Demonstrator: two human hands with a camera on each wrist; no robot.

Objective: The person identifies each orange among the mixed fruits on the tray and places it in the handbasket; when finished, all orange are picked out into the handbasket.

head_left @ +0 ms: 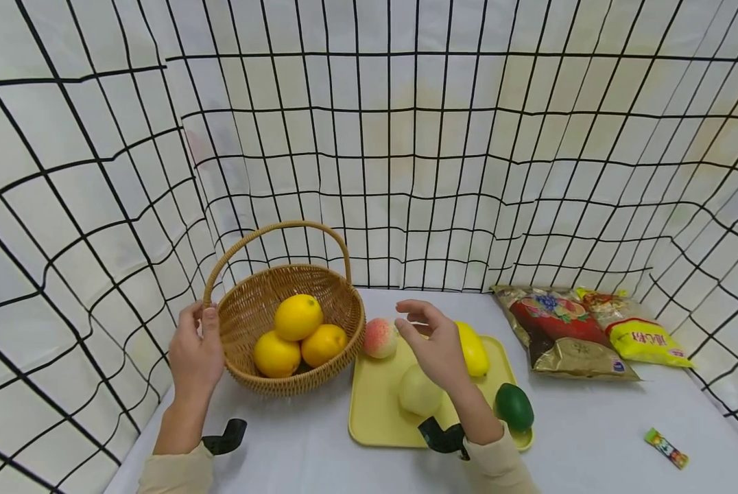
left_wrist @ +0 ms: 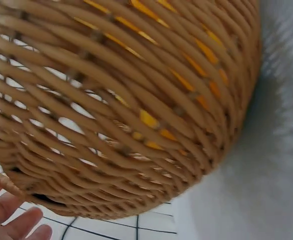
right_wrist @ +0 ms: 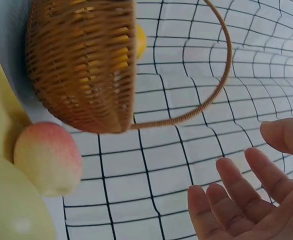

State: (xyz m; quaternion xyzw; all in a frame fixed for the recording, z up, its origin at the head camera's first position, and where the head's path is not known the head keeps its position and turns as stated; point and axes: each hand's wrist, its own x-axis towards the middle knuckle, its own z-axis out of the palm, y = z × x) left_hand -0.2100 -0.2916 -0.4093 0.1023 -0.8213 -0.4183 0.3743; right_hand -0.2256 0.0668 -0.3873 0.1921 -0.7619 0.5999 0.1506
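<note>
My left hand (head_left: 197, 350) holds the left side of a wicker basket (head_left: 245, 302) where its arched handle meets the rim, thumb in front and fingers behind. Three yellow-orange round fruits (head_left: 298, 318) lie in the basket, and slivers of them show through its weave in the left wrist view. Over a yellow tray (head_left: 375, 429), my right hand (head_left: 438, 346) hovers with fingers apart and slightly bent, holding nothing. A pink-and-cream peach (head_left: 380, 338) sits at the tray's back left corner. Partly hidden below the right hand is a pale green round fruit (head_left: 420, 391).
A long yellow fruit (head_left: 474, 350) and a dark green avocado-like fruit (head_left: 514, 407) lie along the tray's right side. Farther right are a gold-and-red snack bag (head_left: 573, 336), a yellow bag (head_left: 647, 339) and a small packet (head_left: 667, 448). White gridded walls enclose the table.
</note>
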